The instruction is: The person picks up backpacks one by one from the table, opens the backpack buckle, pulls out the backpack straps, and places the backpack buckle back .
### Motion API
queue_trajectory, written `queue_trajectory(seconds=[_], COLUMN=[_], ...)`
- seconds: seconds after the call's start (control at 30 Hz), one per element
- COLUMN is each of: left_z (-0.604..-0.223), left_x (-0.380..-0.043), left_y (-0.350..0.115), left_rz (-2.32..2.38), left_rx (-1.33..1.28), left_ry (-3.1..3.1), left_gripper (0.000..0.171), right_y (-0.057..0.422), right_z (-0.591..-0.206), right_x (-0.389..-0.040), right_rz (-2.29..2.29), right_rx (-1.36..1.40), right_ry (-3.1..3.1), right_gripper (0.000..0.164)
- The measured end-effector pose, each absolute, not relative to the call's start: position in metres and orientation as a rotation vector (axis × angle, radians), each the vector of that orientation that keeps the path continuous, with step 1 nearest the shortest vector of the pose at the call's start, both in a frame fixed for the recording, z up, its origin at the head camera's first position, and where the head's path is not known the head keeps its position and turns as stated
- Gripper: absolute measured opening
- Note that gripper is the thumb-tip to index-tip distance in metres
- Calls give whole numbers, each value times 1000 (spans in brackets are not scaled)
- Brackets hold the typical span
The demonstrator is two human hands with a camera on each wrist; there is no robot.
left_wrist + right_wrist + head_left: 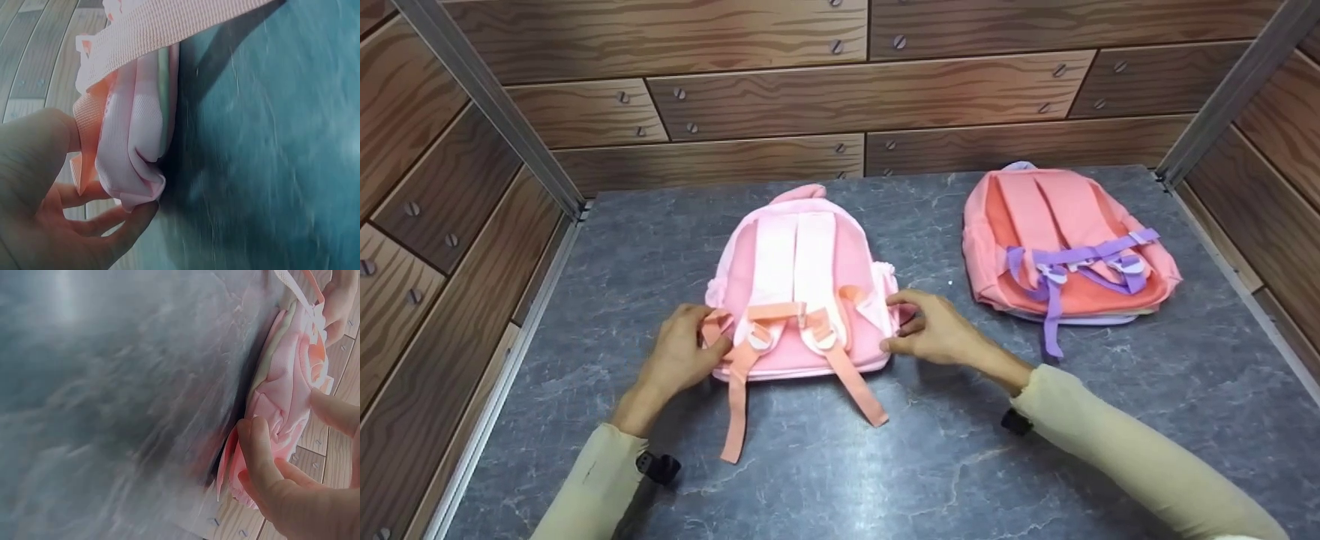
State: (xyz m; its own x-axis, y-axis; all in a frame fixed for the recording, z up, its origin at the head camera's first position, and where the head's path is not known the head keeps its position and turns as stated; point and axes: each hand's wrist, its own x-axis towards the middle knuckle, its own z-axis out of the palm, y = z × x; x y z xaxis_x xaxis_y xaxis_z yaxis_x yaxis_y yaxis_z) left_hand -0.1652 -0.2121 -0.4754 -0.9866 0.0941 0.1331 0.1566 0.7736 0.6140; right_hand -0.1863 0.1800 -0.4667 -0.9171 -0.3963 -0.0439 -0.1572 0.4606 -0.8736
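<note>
A light pink backpack (776, 262) lies on the grey marbled table (945, 465), its padded shoulder straps facing up and its top loop toward the back wall. Two orange webbing ends (737, 409) trail from its bottom edge toward the person. At the lower left corner, my left hand (682, 349) grips the bag, thumb by an orange strap (90, 121) and fingertips under the pale pink fabric. My right hand (934, 326) holds the opposite lower side between thumb and fingers, close to the ruffled side pocket (885, 277).
To the right, a coral backpack (1076, 217) with purple webbing straps (1054, 300) lies back side up. Wood-patterned panels (780, 101) wall the table at the back and both sides, with metal corner posts (502, 112). A dark device (658, 466) sits at the left wrist.
</note>
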Motion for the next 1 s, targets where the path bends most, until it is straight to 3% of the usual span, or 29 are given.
queue_trajectory(seconds=[1.0], left_z=[-481], left_x=[-147], left_y=[-155], left_rz=[-991], left_rx=[-362], left_ry=[-2759], left_gripper=[36], right_y=[246], right_z=[-463], right_x=[-158], right_rz=[-1492], right_rx=[-430], right_ry=[2394], right_gripper=[68])
